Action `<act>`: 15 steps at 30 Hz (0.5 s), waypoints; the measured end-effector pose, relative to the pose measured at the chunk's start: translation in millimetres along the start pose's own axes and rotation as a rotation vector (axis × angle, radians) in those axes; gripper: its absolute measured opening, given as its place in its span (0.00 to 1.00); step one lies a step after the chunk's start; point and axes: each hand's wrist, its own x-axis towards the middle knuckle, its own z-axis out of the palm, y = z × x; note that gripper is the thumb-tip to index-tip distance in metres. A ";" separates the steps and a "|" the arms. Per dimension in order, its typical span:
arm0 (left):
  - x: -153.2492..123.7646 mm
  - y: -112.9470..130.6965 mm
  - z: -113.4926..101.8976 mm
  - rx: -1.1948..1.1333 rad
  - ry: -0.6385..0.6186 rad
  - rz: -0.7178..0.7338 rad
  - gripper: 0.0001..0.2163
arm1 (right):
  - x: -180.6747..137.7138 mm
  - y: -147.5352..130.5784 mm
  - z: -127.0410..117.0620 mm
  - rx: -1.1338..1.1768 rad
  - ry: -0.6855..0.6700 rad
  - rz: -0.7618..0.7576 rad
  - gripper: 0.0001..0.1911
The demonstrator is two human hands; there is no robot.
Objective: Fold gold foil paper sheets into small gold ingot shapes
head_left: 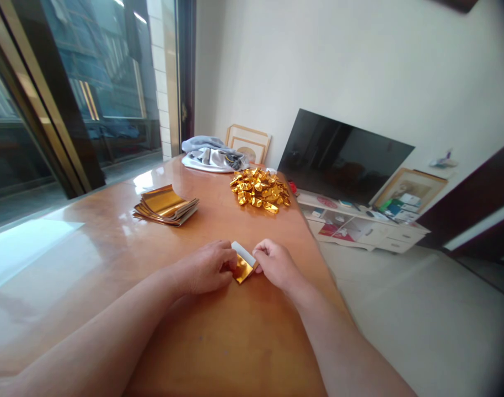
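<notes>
Between my two hands a small sheet of gold foil paper (244,267) lies on the table, partly folded, with a pale strip of its back showing along the far side. My left hand (213,266) has its fingers curled onto the paper's left edge. At the right edge, my right hand (275,263) pinches the paper between thumb and finger. Farther off to the left sits a stack of gold foil sheets (166,205), slightly curled. A heap of folded gold foil pieces (260,190) rests near the table's far right edge.
The glossy brown wooden table (219,342) ends along its right side, beside my right forearm. Grey-blue cloth (210,154) lies bunched at the far end. Beyond stand a television (343,157) and a low white cabinet (370,231). Glass doors (107,82) are on the left.
</notes>
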 end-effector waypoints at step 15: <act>1.5 9.2 -0.9 0.050 -0.016 0.009 0.04 | -0.8 10.6 1.9 -0.089 -0.023 -0.078 0.04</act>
